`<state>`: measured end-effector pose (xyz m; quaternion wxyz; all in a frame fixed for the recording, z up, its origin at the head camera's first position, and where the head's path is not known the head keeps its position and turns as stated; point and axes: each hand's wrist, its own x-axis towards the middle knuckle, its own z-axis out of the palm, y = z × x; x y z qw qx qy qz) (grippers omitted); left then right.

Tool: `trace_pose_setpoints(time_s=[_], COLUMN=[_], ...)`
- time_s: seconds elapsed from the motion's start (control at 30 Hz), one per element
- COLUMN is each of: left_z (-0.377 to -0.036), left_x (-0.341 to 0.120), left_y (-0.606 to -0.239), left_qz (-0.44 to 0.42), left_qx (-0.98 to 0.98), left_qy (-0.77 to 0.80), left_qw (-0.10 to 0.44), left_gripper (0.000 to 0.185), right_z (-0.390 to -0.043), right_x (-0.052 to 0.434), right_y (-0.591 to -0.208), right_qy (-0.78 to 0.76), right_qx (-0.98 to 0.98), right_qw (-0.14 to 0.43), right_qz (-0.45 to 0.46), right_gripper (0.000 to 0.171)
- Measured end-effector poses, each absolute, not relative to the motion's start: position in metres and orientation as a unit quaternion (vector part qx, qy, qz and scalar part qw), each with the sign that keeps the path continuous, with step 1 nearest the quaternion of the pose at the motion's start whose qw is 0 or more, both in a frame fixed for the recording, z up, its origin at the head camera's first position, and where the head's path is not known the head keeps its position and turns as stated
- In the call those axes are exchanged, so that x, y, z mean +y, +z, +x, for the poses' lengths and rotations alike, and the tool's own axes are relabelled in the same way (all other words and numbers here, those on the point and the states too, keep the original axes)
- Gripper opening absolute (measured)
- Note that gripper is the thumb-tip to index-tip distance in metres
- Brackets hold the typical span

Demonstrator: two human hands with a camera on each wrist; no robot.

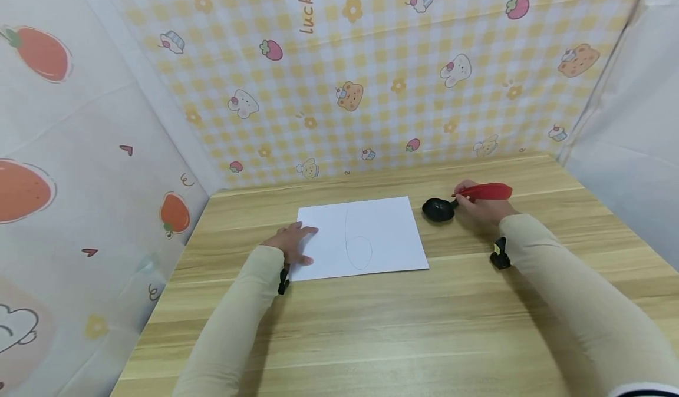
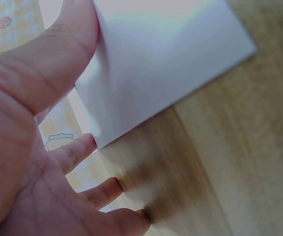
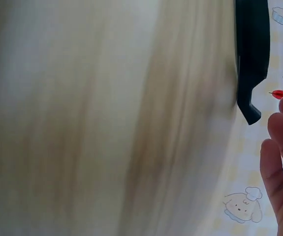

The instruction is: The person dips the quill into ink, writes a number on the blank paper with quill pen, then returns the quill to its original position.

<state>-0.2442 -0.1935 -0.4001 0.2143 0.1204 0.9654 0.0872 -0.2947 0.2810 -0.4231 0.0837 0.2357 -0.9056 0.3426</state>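
Note:
A white sheet of paper (image 1: 389, 223) lies on the wooden table (image 1: 403, 332), with a thin line and an oval drawn on it. My left hand (image 1: 292, 242) rests flat on the sheet's left edge, fingers spread. In the left wrist view the thumb (image 2: 57, 59) presses on the paper (image 2: 166, 64) and the other fingers lie on the wood. My right hand (image 1: 481, 207) pinches a red feather pen (image 1: 489, 192) just right of a small black ink pot (image 1: 438, 209). The right wrist view shows the pot (image 3: 252, 49), the pen's red tip (image 3: 282, 94) and my fingers (image 3: 278, 172).
Patterned cloth walls (image 1: 371, 73) close the table in at the back and on both sides. Bare wood runs in front of the paper to the near edge. Black wrist-camera mounts (image 1: 500, 254) sit on both sleeves.

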Motion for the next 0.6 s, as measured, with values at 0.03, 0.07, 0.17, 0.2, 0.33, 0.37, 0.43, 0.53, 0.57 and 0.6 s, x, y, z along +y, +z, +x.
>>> trace_pose_setpoints(time_s=[0.03, 0.07, 0.17, 0.2, 0.33, 0.37, 0.43, 0.53, 0.57, 0.6], left_z=[-0.244, -0.244, -0.244, -0.244, -0.244, -0.244, -0.244, -0.243, -0.243, -0.243], left_x=[-0.194, -0.194, -0.195, -0.195, -0.196, -0.196, -0.196, -0.196, -0.195, -0.195], left_y=[-0.400, -0.400, -0.401, -0.402, -0.403, -0.403, -0.401, -0.399, -0.399, -0.398], left_qz=[0.121, 0.121, 0.122, 0.122, 0.125, 0.126, 0.129, 0.133, 0.133, 0.133], left_qx=[0.965, 0.965, 0.966, 0.966, 0.965, 0.965, 0.964, 0.963, 0.963, 0.963], left_qy=[0.087, 0.087, 0.086, 0.086, 0.085, 0.084, 0.083, 0.083, 0.083, 0.083], left_qw=[0.214, 0.213, 0.212, 0.211, 0.213, 0.214, 0.217, 0.217, 0.218, 0.217], left_gripper=[0.080, 0.080, 0.080, 0.080, 0.080, 0.080, 0.080, 0.080, 0.080, 0.080], right_z=[-0.294, -0.294, -0.297, -0.297, -0.296, -0.294, -0.292, -0.290, -0.289, -0.289], right_x=[0.281, 0.281, 0.284, 0.284, 0.287, 0.287, 0.286, 0.286, 0.286, 0.287], right_y=[-0.423, -0.423, -0.427, -0.428, -0.425, -0.422, -0.416, -0.411, -0.410, -0.410], right_qy=[0.329, 0.317, 0.269, 0.258, 0.227, 0.216, 0.189, 0.146, 0.142, 0.136], right_qx=[-0.906, -0.906, -0.898, -0.894, -0.886, -0.891, -0.902, -0.922, -0.927, -0.930], right_qw=[0.096, 0.108, 0.169, 0.184, 0.205, 0.197, 0.182, 0.154, 0.145, 0.140], right_qz=[0.249, 0.260, 0.305, 0.316, 0.348, 0.346, 0.342, 0.322, 0.315, 0.311], right_gripper=[0.011, 0.009, 0.007, 0.009, 0.017, 0.018, 0.018, 0.018, 0.018, 0.019])
